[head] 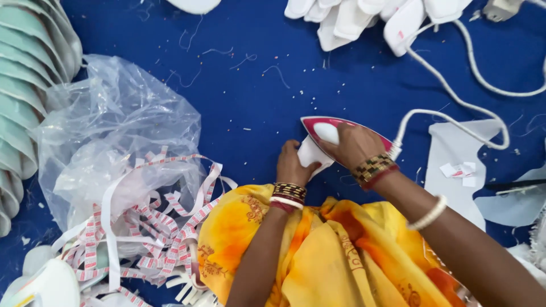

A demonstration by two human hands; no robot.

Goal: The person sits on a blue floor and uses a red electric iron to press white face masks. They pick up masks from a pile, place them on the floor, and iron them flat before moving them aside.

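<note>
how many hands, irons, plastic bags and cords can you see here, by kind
hands: 2, left hand on the white piece, right hand on the iron
irons: 1
clear plastic bags: 1
white cords: 1
total: 5

A single head-worn camera looks steeply down, close over the blue work surface (pixel 239 102) and both forearms.
</note>
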